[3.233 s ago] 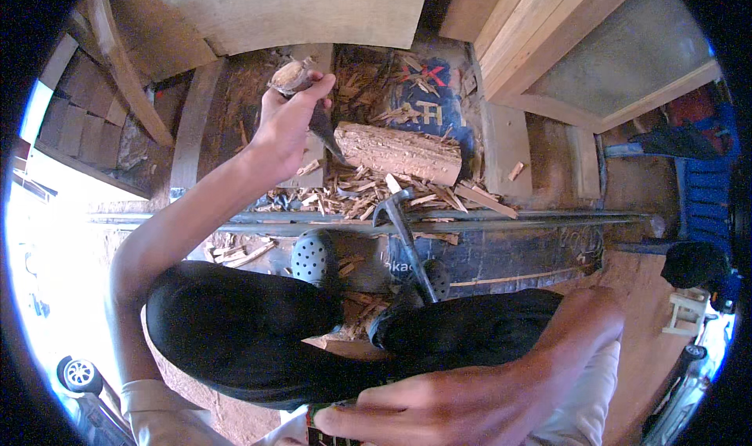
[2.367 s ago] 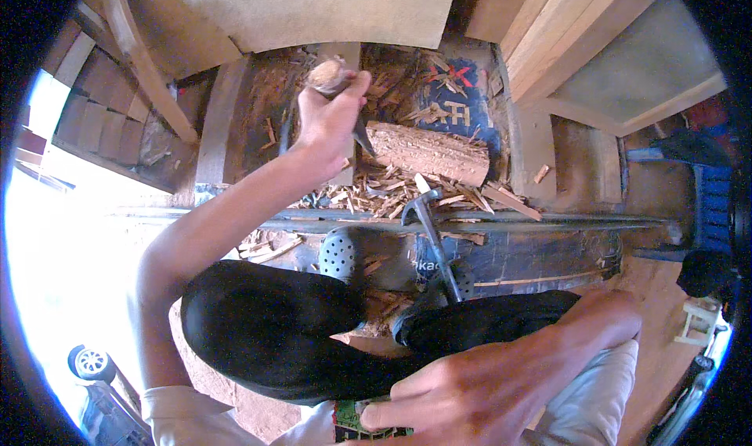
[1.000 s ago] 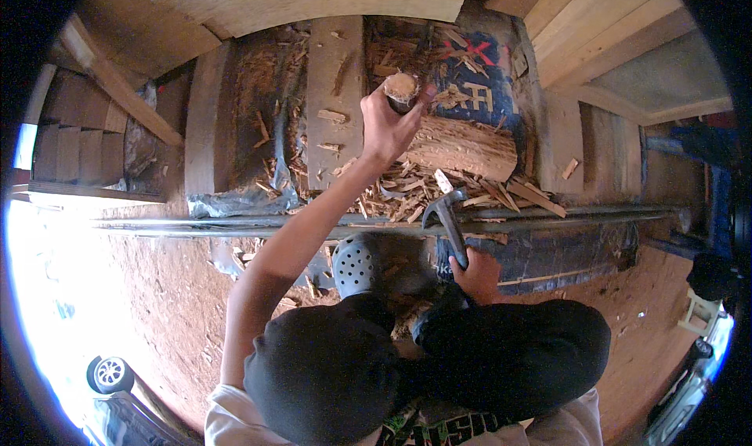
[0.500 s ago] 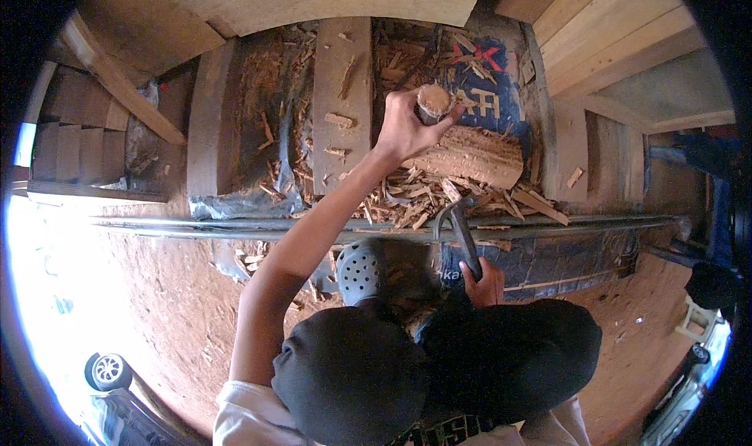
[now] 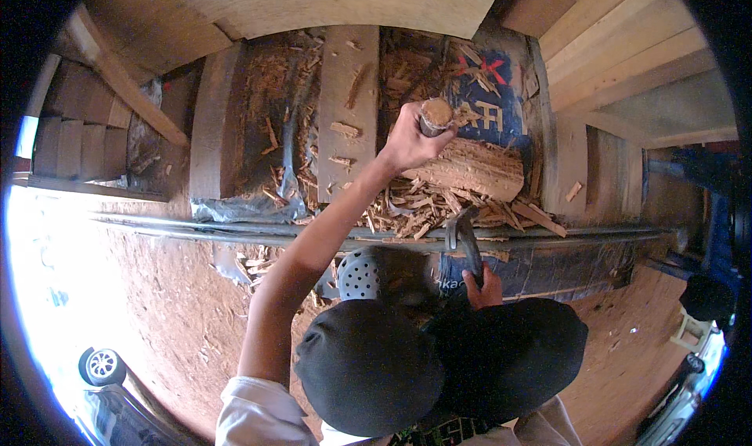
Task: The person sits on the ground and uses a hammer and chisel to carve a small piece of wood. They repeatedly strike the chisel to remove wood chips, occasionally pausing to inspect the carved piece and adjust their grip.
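My left hand (image 5: 415, 142) is wrapped round the thick handle of a chisel (image 5: 436, 115), whose pale, battered round end points up; its blade is hidden below my fist. Just beneath and beside that hand lies a chunky block of wood (image 5: 474, 168) with a rough, hewn surface. Closer to me, my right hand (image 5: 484, 285) grips the dark handle of a hammer (image 5: 468, 246). The hammer's head is at the near edge of the wood chips (image 5: 423, 211), apart from the chisel.
A wide plank (image 5: 341, 125) and a thicker timber (image 5: 213, 125) run away from me on the left. Stacked boards (image 5: 627, 46) stand at far right. A dark rail (image 5: 196, 228) crosses in front of my knees. A grey perforated shoe (image 5: 359, 275) rests beside it.
The view has shifted a little, so the scene sits slightly lower. The hammer's head has turned and come a bit nearer to me. My left hand keeps its hold on the chisel.
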The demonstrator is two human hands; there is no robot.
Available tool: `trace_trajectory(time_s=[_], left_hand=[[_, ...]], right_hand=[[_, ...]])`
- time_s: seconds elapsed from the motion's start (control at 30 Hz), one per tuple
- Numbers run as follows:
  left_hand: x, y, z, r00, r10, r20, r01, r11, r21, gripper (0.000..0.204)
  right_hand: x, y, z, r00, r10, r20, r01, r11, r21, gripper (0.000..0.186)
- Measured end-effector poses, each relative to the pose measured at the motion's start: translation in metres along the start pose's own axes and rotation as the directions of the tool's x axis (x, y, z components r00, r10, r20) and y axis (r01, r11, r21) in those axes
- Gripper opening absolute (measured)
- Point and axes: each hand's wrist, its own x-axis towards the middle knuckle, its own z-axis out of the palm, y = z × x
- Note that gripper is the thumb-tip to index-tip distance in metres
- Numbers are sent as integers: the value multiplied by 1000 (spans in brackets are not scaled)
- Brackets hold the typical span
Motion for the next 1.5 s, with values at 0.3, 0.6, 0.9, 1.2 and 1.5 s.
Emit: trace_trajectory(time_s=[0.3, 0.6, 0.9, 1.2, 1.5], left_hand=[[-2, -12, 6, 995, -2, -95, -7, 996, -92, 14], [-9, -4, 10, 936, -348, -47, 346, 937, -35, 40], [-27, -7, 14, 922, 88, -378, -95, 995, 1, 16], [-32, 4, 29, 970, 112, -218, -114, 994, 3, 15], [-29, -18, 42, 985, 80, -153, -76, 997, 32, 22]], right_hand=[[9, 11, 10, 997, 20, -73, -35, 977, -211, 49], [15, -8, -9, 985, -16, -172, 21, 999, 27, 39], [30, -8, -42, 997, 4, -78, -6, 1000, -24, 43], [9, -127, -153, 855, -395, -337, 435, 899, 48, 25], [-13, -216, -227, 693, -582, -426, 685, 345, 642, 19]])
